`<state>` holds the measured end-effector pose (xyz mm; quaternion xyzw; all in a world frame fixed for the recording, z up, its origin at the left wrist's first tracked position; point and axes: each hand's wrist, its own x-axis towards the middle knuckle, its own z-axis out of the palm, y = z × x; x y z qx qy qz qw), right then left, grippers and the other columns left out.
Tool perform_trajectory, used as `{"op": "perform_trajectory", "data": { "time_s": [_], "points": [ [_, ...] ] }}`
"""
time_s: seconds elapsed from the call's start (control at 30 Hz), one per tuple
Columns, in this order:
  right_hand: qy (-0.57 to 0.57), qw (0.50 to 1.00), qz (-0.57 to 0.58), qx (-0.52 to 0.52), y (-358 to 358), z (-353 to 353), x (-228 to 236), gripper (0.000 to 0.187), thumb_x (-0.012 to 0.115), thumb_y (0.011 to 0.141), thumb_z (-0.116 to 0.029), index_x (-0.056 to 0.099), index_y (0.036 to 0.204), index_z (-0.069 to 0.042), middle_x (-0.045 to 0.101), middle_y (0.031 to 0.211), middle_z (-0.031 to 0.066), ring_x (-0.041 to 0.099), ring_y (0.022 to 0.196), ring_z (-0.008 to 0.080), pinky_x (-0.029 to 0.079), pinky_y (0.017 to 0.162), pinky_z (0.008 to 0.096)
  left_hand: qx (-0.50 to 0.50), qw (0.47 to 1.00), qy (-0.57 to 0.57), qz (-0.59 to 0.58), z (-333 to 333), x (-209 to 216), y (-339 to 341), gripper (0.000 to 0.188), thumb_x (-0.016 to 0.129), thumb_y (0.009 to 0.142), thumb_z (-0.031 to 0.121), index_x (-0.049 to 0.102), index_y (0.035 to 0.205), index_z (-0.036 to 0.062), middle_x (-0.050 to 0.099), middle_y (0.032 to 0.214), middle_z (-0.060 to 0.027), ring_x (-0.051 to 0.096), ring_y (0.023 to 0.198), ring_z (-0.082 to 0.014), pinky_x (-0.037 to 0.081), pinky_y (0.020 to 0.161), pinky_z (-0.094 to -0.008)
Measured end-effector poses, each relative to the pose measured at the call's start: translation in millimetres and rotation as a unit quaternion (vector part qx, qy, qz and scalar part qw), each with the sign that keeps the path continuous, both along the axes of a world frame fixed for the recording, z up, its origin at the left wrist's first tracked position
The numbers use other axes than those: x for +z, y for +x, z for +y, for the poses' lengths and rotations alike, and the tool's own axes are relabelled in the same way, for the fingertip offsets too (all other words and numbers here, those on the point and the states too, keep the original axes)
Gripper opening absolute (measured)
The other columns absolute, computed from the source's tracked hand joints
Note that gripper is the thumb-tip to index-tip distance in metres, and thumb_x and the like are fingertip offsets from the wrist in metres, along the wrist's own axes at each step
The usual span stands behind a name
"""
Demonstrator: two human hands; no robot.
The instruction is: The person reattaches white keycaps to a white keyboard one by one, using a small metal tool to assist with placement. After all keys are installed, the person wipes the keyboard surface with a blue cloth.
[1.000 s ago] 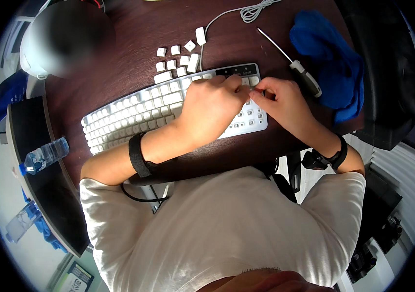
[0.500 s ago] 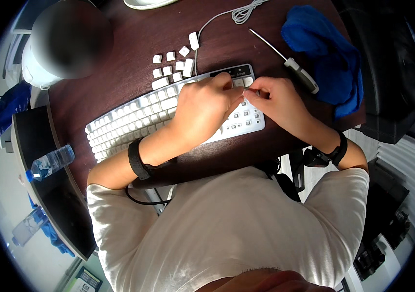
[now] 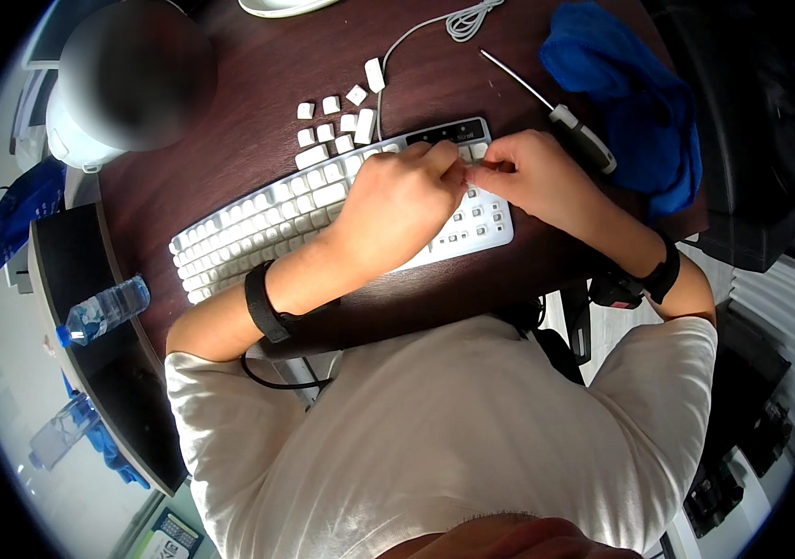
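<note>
A: Start at the far left. What's there?

B: A blue bag [image 3: 20,222] near the left rim of the frame, and right of it a clear bottle with a blue cap [image 3: 107,310].

A: And the keyboard?

B: The white keyboard [image 3: 262,216] runs across the middle of the frame, its left end lower than its right, on a dark reddish-brown table [image 3: 239,98]. Most of its keys are in place, but in the right-hand block bare sockets [image 3: 479,221] show.

A: Any keys off it?

B: Yes, a scatter of loose white keycaps [image 3: 330,104] lies at upper centre, just above the keyboard's top edge.

A: Now the left hand.

B: The left hand [image 3: 402,200] reaches over the right part of the keyboard with its fingers curled. I can't tell whether they grip anything; the fingertips are hidden.

A: Further right?

B: A coiled grey cable [image 3: 464,25] by the upper edge. Below it, right of centre, comes the right hand [image 3: 537,175], thumb and forefinger brought together close by the left fingertips. Whether something is pinched there, I can't tell.

A: What's beyond?

B: A screwdriver [image 3: 584,140] at upper right, tilted, its tip toward the upper left, and a crumpled blue cloth [image 3: 649,116] just beside its handle.
</note>
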<state>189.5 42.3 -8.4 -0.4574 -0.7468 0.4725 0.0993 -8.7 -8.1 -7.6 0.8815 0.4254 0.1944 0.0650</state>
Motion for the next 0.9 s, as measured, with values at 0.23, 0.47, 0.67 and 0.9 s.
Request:
{"op": "perform_trajectory", "data": {
  "time_s": [0.23,0.47,0.67,0.9],
  "points": [
    [0.019,1.000,-0.002,0.012,-0.2,-2.2,0.5,0.026,0.069,0.087,-0.019,0.070,0.081,0.006,0.067,0.074,0.0228,0.069,0.064,0.0305,0.052,0.060,0.0382,0.037,0.998,-0.013,-0.054,-4.1,-6.4,3.0,0.010,0.074,0.083,0.013,0.071,0.086,0.0036,0.061,0.083,-0.0056,0.064,0.063,-0.0233,0.053,0.054,-0.0347],
    [0.048,0.998,-0.002,0.027,-0.9,-0.3,-2.2,0.025,0.068,0.087,-0.018,0.069,0.079,0.006,0.066,0.075,0.0231,0.067,0.066,0.0346,0.052,0.062,0.0408,0.045,0.997,-0.024,-0.060,-5.0,-5.8,4.5,0.010,0.074,0.084,0.012,0.072,0.087,0.0036,0.061,0.082,-0.0053,0.063,0.059,-0.0228,0.052,0.053,-0.0346],
    [0.074,0.997,-0.010,0.030,0.3,2.1,-10.9,0.024,0.069,0.086,-0.018,0.070,0.079,0.005,0.065,0.075,0.0229,0.067,0.074,0.0355,0.052,0.070,0.0432,0.049,0.997,-0.020,-0.064,-4.7,-5.5,6.0,0.009,0.075,0.084,0.013,0.072,0.087,0.0045,0.061,0.080,-0.0052,0.062,0.058,-0.0221,0.052,0.052,-0.0344],
    [0.046,0.998,-0.012,0.039,0.5,1.8,-2.7,0.023,0.070,0.086,-0.019,0.070,0.080,0.003,0.065,0.074,0.0219,0.066,0.077,0.0348,0.052,0.070,0.0431,0.053,0.996,-0.024,-0.065,-6.0,-5.7,5.4,0.010,0.075,0.083,0.012,0.074,0.090,0.0057,0.061,0.080,-0.0049,0.064,0.059,-0.0220,0.052,0.053,-0.0349]
  ]
}}
